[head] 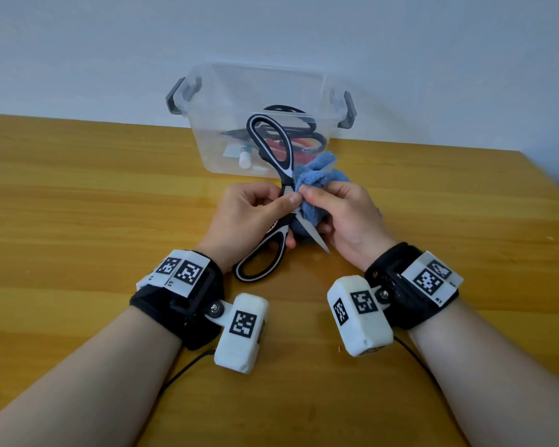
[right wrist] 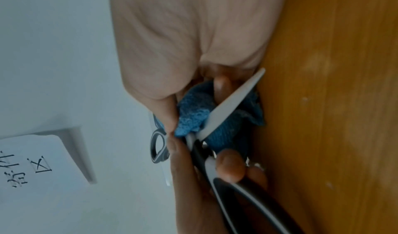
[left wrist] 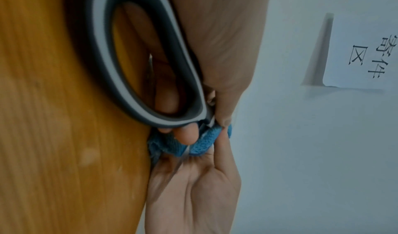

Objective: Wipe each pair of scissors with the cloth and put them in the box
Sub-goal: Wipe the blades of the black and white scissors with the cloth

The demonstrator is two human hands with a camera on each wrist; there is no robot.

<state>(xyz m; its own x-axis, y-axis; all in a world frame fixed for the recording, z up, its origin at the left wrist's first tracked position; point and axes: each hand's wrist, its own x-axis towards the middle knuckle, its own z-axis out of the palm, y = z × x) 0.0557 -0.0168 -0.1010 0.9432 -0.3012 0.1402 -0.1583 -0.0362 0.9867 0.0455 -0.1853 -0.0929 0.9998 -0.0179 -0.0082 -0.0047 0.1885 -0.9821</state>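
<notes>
Gripping open scissors (head: 273,201) near pivot, left hand (head: 249,217); blade tip points toward wrists. Right hand (head: 346,217) pinches blue cloth (head: 317,179) round one blade, seemingly. Box (head: 259,101) beyond hands holds other scissors (head: 291,124).

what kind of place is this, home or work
Likely a workplace or storeroom, though not certain: a bare wooden table against a plain wall, a paper sign with printed characters, and a clear storage box.

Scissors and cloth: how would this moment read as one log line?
step: wiping | left hand: grips open scissors | right hand: holds blue cloth on blade | box: holds other scissors
</notes>
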